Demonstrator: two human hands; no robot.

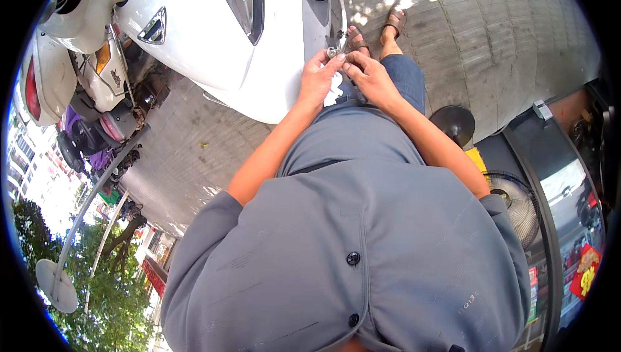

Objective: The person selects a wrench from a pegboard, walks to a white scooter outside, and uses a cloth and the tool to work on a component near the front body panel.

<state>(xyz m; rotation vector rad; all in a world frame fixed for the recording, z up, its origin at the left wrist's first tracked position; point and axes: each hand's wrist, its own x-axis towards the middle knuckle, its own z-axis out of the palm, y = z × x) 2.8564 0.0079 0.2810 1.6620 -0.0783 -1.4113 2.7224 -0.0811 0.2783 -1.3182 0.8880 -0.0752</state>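
Observation:
My left hand (317, 79) is closed, its thumb and fingers pinching a small round metal part (332, 51). Beside it, my right hand (373, 80) has its thumb and fingertips pressed together; whatever lies between them is too small to name. Both hands meet in front of my lap, close to the right side of a white scooter's body panel (272, 87). A crumpled white cloth or tissue (334, 88) shows just below the hands. Behind the metal part there is a dark piece with a thin pale rod rising from it.
More scooters (107, 71) stand at the far left. On the right are a round dark stool or disc (453, 124), a standing fan (514, 206) and a glass display case (563, 177). Sandalled feet (396, 23) rest on the grey paving (491, 48).

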